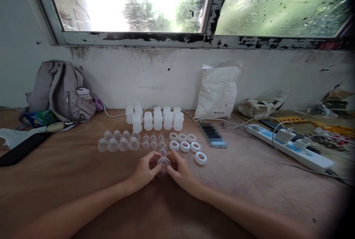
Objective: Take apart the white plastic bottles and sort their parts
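My left hand (149,165) and my right hand (177,168) meet low over the table, fingertips pinching opposite sides of a baby bottle ring with a clear nipple in it (164,162). How far the nipple sits in the ring is too small to tell. Just beyond my fingers lie several clear nipples (153,144) in rows. On the right are several white bottle rings (185,146). Clear dome caps (124,143) stand in two rows on the left. Behind them all, several frosted bottles (158,120) stand upright, with two capped bottles (129,114) at their left.
A grey backpack (61,91) leans on the wall at left, near a black flat object (23,150). Farther right are a white plastic package (217,91), a blurred phone-like object (213,135), a power strip (291,148) with cables and a cloth bag (260,106).
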Action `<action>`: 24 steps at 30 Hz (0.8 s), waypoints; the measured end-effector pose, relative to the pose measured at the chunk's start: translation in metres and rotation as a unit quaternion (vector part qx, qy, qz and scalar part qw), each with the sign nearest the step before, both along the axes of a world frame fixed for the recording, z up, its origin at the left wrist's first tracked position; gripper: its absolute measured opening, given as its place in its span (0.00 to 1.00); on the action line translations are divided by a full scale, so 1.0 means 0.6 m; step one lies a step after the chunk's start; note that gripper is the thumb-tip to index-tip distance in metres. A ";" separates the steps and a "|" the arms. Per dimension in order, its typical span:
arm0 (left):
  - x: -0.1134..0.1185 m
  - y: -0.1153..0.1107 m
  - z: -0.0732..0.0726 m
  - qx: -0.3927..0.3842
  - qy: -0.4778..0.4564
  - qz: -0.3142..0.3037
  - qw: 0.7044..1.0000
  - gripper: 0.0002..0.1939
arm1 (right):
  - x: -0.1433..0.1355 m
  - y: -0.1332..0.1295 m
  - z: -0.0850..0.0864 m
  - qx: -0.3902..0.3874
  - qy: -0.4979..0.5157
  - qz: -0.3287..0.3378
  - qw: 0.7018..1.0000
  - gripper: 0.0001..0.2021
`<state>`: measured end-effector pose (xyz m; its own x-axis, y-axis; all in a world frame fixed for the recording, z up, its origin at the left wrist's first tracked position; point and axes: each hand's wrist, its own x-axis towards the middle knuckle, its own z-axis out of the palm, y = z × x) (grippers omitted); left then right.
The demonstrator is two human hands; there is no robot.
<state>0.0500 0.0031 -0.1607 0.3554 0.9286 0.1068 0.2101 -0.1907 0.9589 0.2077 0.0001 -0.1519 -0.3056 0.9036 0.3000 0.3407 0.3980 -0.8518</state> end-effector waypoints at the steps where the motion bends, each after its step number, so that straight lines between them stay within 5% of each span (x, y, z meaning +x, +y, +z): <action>1: 0.000 0.000 0.000 0.000 -0.006 0.002 1.000 0.11 | 0.000 0.000 0.001 -0.004 0.002 -0.001 1.000 0.04; 24: 0.003 -0.006 0.013 0.020 0.020 -0.003 1.000 0.11 | -0.005 0.000 -0.012 0.015 -0.019 -0.020 1.000 0.05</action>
<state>0.0515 -0.0007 -0.1529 0.3656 0.9217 0.1300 0.2473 -0.2308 0.9410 0.2044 0.0002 -0.1591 -0.2814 0.9062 0.3155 0.3889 0.4083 -0.8259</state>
